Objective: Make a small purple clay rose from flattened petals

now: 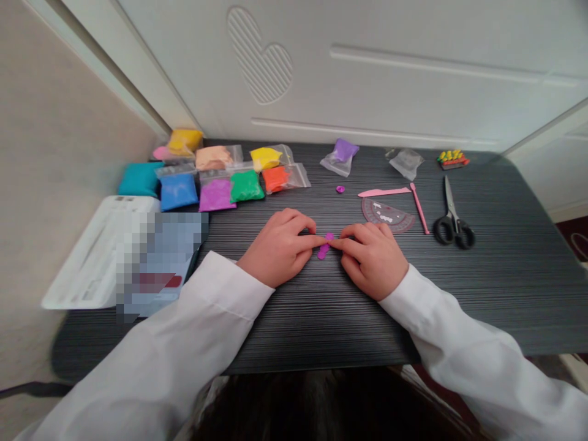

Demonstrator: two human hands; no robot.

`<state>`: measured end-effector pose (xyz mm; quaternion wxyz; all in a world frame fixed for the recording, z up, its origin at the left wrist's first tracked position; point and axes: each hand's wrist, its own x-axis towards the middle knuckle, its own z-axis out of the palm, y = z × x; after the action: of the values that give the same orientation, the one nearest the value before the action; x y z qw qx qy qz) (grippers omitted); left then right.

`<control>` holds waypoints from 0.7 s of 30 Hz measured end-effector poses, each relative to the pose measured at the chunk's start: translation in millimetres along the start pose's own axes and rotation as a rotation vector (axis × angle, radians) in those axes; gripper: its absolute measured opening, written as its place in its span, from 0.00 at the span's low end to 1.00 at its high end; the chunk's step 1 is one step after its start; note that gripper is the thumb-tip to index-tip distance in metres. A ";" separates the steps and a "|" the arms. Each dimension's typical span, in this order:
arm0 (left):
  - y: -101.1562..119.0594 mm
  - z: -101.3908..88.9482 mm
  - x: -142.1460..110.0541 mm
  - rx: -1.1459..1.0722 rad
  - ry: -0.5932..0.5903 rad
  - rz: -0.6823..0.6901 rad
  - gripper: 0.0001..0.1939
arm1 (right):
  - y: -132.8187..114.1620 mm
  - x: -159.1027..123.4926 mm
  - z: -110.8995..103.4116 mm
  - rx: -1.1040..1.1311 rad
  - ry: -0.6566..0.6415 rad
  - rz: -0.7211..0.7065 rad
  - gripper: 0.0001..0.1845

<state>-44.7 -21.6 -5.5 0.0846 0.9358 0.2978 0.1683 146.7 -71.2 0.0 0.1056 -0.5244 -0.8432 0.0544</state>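
Nearest me, the dark worktop [321, 331] is showing its bare front edge, and my white sleeves [225, 285] are reaching over it. I am holding my left hand [281, 248] palm down with its grip partly open and fingers curling loosely; my right hand [376, 260] is mirroring it, its grip also partly open. Both index fingertips are touching the small purple discs [322, 252], which are lying on the worktop between my hands; neither grip is closing around anything.

To the left, a partly pixelated blue-grey item [195, 236] is lying beside a white tray [85, 257]. To the right, black-handled scissors [452, 214] are lying beyond my right hand, with a clear protractor [390, 214], a pink stick [419, 209] and a pink knife [383, 192] sitting nearer the middle. A purple piece [340, 189] is resting farther out. Coloured packets [247, 185] are clustering at the back left, and a white panel [312, 98] is standing behind.
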 end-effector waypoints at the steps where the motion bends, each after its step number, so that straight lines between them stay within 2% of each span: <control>1: 0.1 -0.2 0.2 0.008 -0.006 -0.002 0.15 | 0.0 -0.1 0.0 0.000 0.000 0.000 0.15; 12: 1.3 -0.4 -1.5 0.035 0.022 -0.029 0.13 | -0.1 0.0 0.1 -0.006 0.004 0.003 0.14; 21: 0.6 -0.6 -0.5 0.039 -0.001 0.016 0.14 | -0.7 -0.2 -1.0 -0.003 -0.005 0.002 0.15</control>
<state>-45.0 -22.3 -4.9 0.0653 0.9398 0.2933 0.1629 146.5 -71.7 1.1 0.1028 -0.5253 -0.8429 0.0545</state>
